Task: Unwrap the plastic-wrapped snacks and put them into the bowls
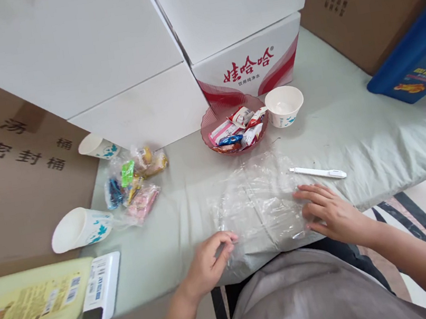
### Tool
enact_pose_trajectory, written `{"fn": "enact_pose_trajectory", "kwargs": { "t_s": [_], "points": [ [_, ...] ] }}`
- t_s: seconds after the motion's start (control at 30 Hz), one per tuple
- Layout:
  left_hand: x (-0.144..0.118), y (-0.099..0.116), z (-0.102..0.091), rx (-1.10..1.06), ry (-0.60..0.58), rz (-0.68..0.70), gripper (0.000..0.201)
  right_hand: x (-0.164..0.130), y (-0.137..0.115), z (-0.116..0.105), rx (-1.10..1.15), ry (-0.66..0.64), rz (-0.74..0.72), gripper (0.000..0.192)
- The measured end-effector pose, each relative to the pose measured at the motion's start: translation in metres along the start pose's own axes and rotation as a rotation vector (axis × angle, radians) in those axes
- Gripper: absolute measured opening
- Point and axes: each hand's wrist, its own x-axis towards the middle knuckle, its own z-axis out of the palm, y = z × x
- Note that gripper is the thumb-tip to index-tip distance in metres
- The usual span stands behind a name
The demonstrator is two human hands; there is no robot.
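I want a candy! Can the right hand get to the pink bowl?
Probably yes: the right hand rests flat on the clear plastic bag, and only bare cloth lies between it and the pink bowl.

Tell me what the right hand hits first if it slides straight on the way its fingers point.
The right hand points left across the clear plastic bag it rests on; beyond that, probably the candy packet, though depth is unclear.

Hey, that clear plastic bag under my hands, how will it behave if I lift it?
The clear plastic bag looks thin and crinkled, so it is probably floppy and very light. Its glossy film may slip under the flat right hand.
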Motion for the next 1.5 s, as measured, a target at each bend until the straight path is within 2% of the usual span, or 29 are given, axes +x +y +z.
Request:
{"fn": "enact_pose_trajectory", "kwargs": {
  "t_s": [0.03,0.13,0.23,0.37,0.47,0.6,0.77,0.93,1.0,1.03,1.1,1.13,1.17,1.23,1.3,1.4,1.5],
  "points": [
    [0.0,0.0,-0.001,-0.06,0.008,-0.066,0.022,0.001,-0.002,-0.002,0.058,-0.001,-0.002,0.007],
    [0.004,-0.003,-0.004,-0.142,0.073,-0.196,0.026,0.005,-0.006,-0.005,0.212,0.018,0.091,0.016],
    [0.019,-0.008,-0.006,-0.081,0.223,-0.245,0.023,0.015,-0.006,0.0,0.243,0.097,0.271,0.019],
    [0.05,-0.015,-0.006,0.101,0.384,-0.326,0.015,0.033,-0.001,0.008,0.125,0.134,0.44,0.029],
    [0.068,-0.019,-0.002,0.304,0.405,-0.387,0.013,0.039,0.003,0.012,0.026,0.151,0.435,0.037],
    [0.074,-0.022,0.006,0.468,0.417,-0.422,0.017,0.036,0.005,0.013,-0.063,0.211,0.35,0.049],
    [0.073,-0.024,0.009,0.506,0.433,-0.428,0.022,0.039,0.007,0.019,-0.107,0.266,0.354,0.039],
    [0.074,-0.023,0.006,0.567,0.379,-0.457,0.027,0.043,0.02,0.024,-0.196,0.33,0.409,0.031],
    [0.072,-0.018,0.003,0.645,0.423,-0.396,0.031,0.043,0.022,0.018,-0.266,0.405,0.367,0.027],
    [0.07,-0.013,0.001,0.701,0.482,-0.328,0.033,0.043,0.021,0.014,-0.282,0.448,0.322,0.025],
    [0.068,-0.003,0.001,0.812,0.646,-0.131,0.03,0.045,0.011,0.006,-0.244,0.501,0.191,0.02],
    [0.068,0.003,0.002,0.849,0.702,-0.017,0.026,0.047,0.003,0.004,-0.191,0.495,0.116,0.019],
    [0.068,0.008,0.004,0.864,0.71,0.095,0.02,0.05,-0.007,0.004,-0.124,0.463,0.039,0.019],
    [0.072,0.013,0.013,0.842,0.577,0.278,0.014,0.057,-0.027,0.011,0.002,0.338,-0.104,0.021],
    [0.079,0.011,0.024,0.809,0.374,0.361,0.017,0.064,-0.044,0.027,0.055,0.196,-0.196,0.026],
    [0.086,-0.004,0.04,0.822,0.193,0.31,0.034,0.071,-0.048,0.052,-0.04,0.057,-0.195,0.034],
    [0.086,-0.015,0.045,0.845,0.118,0.21,0.051,0.071,-0.027,0.056,-0.213,0.026,-0.007,0.046]
  ]
}}
